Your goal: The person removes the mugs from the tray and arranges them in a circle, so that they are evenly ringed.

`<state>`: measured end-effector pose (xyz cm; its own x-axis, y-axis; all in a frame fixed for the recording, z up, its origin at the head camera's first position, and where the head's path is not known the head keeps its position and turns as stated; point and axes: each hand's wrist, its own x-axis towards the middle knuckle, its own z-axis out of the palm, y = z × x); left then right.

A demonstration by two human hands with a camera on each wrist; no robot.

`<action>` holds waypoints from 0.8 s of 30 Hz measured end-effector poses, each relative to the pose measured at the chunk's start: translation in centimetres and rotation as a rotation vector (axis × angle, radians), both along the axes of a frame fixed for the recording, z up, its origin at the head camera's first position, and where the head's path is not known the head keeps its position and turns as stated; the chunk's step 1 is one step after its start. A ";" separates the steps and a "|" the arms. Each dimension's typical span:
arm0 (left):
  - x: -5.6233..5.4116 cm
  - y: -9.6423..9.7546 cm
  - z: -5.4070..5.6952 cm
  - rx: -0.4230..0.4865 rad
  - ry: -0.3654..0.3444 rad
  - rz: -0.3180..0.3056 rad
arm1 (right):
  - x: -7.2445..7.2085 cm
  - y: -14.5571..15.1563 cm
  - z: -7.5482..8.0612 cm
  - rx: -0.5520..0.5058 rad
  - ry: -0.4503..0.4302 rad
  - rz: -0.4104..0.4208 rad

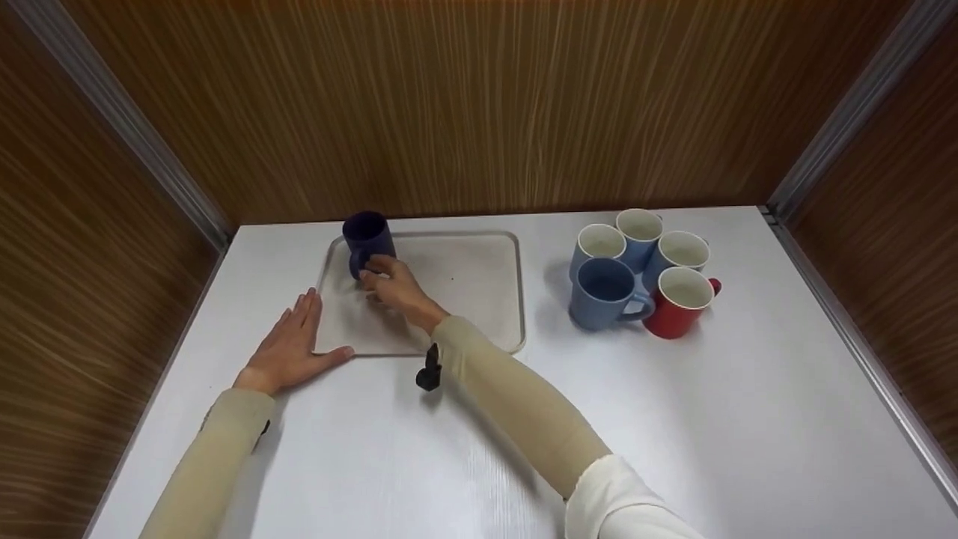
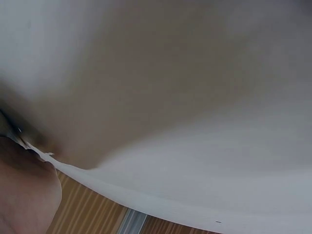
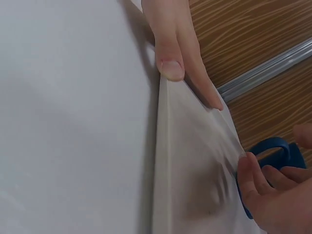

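Note:
A dark blue mug (image 1: 372, 238) stands at the back left corner of a shallow pale tray (image 1: 479, 292), its handle turned toward the front. Right at that handle are the fingertips of my right hand (image 1: 404, 288), loosely bent and not closed round it. The right wrist view shows the same mug (image 3: 280, 158) just past the fingers of this hand (image 3: 280, 200). My left hand (image 1: 288, 348) lies at the tray's front left corner, fingers straight along the left edge and thumb against the front edge. Only part of that hand (image 2: 27, 190) shows in the left wrist view.
Right of the tray, several light blue mugs (image 1: 596, 303) stand grouped with one red mug (image 1: 673, 307). All of them sit upright on the white table (image 1: 419, 464). Wood-grain panels (image 1: 479, 112) close off the back and both sides.

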<state>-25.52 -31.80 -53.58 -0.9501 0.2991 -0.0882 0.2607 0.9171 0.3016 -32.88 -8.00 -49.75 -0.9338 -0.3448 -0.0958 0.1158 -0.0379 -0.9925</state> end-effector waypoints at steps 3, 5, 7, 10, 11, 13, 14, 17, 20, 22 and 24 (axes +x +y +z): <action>0.2 0.0 -0.1 0.009 0.013 0.002 | 0.1 -0.5 -0.5 -0.027 -0.019 -0.018; 0.3 0.0 -0.1 0.015 0.025 0.002 | 0.2 -0.6 -0.8 -0.038 -0.029 -0.018; 0.3 0.0 -0.1 0.013 0.029 0.004 | 0.2 -0.6 -1.1 -0.042 -0.027 -0.009; 0.4 0.1 0.0 0.008 0.025 0.007 | 0.2 -0.7 -1.4 -0.045 -0.020 0.011; 0.4 0.1 0.1 0.008 0.024 0.006 | 0.2 -0.8 -1.4 -0.041 -0.015 0.021; 0.3 0.1 0.2 0.005 0.022 0.007 | 0.2 -0.8 -1.4 -0.035 -0.007 0.038; 0.3 0.1 0.2 0.004 0.021 0.008 | 0.2 -0.8 -1.3 -0.029 -0.005 0.046; 0.0 0.2 0.2 0.001 0.018 0.001 | 0.1 -0.7 -1.2 -0.024 -0.009 0.053; -0.1 0.3 0.2 0.001 0.011 -0.003 | 0.0 -0.7 -1.2 -0.027 -0.019 0.042; -0.1 0.2 0.1 0.001 0.011 -0.005 | 0.0 -0.7 -1.3 -0.026 -0.018 0.035; -0.1 0.1 0.1 0.000 0.010 -0.004 | -0.1 -0.7 -1.3 -0.011 -0.008 0.033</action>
